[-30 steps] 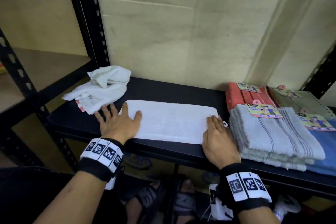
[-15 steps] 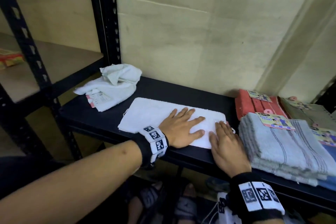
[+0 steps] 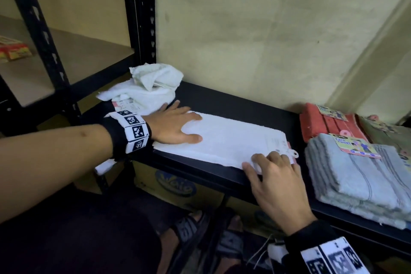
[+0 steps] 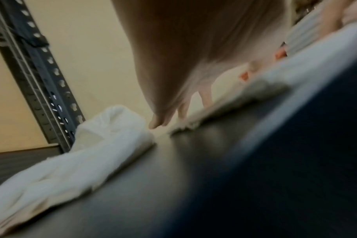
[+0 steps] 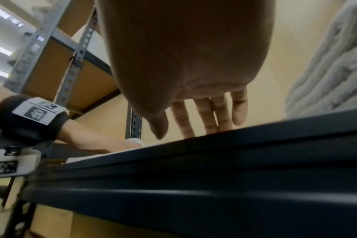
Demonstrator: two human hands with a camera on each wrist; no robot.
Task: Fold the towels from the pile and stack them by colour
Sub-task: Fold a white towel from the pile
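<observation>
Nearest, at the lower right of the head view, the right hand [image 3: 272, 176] reaches over the front edge of the black shelf [image 3: 240, 104]; its fingers are only slightly bent and their tips rest on the near right corner of the white towel [image 3: 231, 140], beside its paper tag, gripping nothing. The right wrist view shows the same fingers [image 5: 206, 116] spread and nearly straight above the shelf lip.

Further in, left of centre, the left hand [image 3: 175, 125] lies flat on the towel's left end, fingers straight and splayed, pointing right, forearm coming in from the left edge of the frame.

The step in hand looks like smoothing a half-folded white towel, which lies as 1 long strip across the middle of the shelf. The next move likely calls for pinching 1 end and carrying it over the other, edges matched.

Beyond, at upper left, sits the crumpled white pile [image 3: 146, 87]. At the right, the grey stack [image 3: 353, 176] sits nearest, then the red stack [image 3: 322, 124].
</observation>
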